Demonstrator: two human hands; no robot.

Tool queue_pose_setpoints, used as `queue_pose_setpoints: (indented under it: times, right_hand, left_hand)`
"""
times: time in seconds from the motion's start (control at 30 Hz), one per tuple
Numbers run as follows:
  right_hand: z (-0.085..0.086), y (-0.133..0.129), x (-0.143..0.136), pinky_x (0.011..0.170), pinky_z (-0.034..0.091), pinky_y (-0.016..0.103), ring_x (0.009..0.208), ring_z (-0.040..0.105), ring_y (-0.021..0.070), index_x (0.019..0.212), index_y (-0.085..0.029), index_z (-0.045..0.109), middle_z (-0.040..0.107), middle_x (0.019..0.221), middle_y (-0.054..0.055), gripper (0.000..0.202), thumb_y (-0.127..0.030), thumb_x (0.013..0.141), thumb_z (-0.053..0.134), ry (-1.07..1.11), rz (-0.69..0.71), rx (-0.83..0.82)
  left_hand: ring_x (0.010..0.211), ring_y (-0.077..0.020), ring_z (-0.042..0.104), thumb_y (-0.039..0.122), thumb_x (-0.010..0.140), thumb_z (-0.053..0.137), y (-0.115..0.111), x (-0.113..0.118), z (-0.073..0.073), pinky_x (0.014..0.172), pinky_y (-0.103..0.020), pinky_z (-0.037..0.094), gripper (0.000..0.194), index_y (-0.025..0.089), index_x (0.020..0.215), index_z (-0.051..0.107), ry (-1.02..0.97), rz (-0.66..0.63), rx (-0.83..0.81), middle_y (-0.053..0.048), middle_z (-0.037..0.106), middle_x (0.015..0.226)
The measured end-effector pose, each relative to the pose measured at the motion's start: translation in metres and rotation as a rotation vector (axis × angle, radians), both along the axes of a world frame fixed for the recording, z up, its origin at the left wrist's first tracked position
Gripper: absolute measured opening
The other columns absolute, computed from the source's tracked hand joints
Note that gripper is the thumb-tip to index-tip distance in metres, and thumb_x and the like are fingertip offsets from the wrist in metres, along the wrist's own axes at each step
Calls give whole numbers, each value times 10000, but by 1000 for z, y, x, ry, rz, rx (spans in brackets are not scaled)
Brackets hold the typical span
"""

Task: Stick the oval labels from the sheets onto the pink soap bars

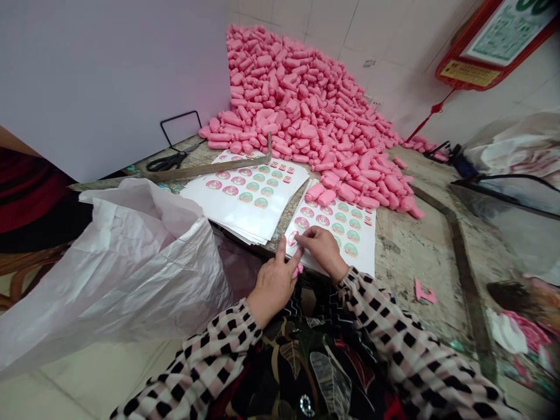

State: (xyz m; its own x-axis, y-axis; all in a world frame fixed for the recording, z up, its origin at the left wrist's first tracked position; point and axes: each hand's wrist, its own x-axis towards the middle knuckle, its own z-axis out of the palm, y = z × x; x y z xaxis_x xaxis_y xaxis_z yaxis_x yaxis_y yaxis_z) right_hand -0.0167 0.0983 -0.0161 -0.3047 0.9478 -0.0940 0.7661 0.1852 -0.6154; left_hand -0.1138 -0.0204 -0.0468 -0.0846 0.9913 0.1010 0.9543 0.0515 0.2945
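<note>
My right hand (324, 249) is closed in a pinch at the edge of a round pink-and-white sticker (292, 238), in the near left corner of a sticker sheet (366, 256). Beside it, my left hand (275, 287) has two fingers stretched onto the sheet's corner. Its other fingers are curled around a small pink bottle-shaped piece (298, 270), mostly hidden by the hand. Rows of pink and green stickers cover the sheet, and a few pink pieces lie on its far edge. To the left is another stack of sticker sheets (262, 224).
A large heap of pink bottle-shaped pieces (301, 105) rises against the wall. Black scissors (168, 160) and a metal bar (210, 169) lie left. A white plastic bag (175, 262) hangs at the table's front. Rightward are a pink scrap (424, 291) and another bar (464, 262).
</note>
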Motion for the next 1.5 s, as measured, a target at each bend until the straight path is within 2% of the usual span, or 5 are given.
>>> queue_pose_setpoints:
  times: [0.8,0.93,1.03,1.17,1.5]
  right_hand:
    - [8,8,12,546,348,229,539,435,85,640,-167,554,531,600,-39,323,-445,567,701,631,-24,-265]
    - [16,4,24,575,361,236,562,444,90,637,-173,550,530,613,-37,310,-451,614,685,700,-42,-163]
    - [31,-9,26,594,378,241,589,458,97,643,-180,546,533,633,-31,282,-421,631,691,741,3,-131]
    - [51,-36,22,604,391,245,605,474,100,659,-181,552,556,662,-23,256,-388,644,700,736,159,-205]
    - [52,-54,17,633,421,249,719,565,139,625,-181,544,575,638,-18,240,-370,661,688,691,289,-270]
  left_hand:
    - [973,-219,580,284,855,459,-8,-4,9,816,-363,459,548,325,1368,271,-103,-34,10,-129,49,1486]
    - [1142,-241,469,398,820,510,-17,-12,22,909,-358,417,534,266,1320,378,-491,27,161,-102,282,1412]
    - [814,-172,598,548,794,468,-15,-18,36,694,-295,497,517,207,1182,500,-1206,172,127,-78,573,1013]
    - [490,-91,521,598,802,408,-2,-26,52,444,-199,422,458,197,990,524,-2069,196,-167,8,532,662]
    - [466,-90,527,541,831,419,8,-21,56,403,-209,451,423,164,940,577,-2179,179,-271,8,533,635]
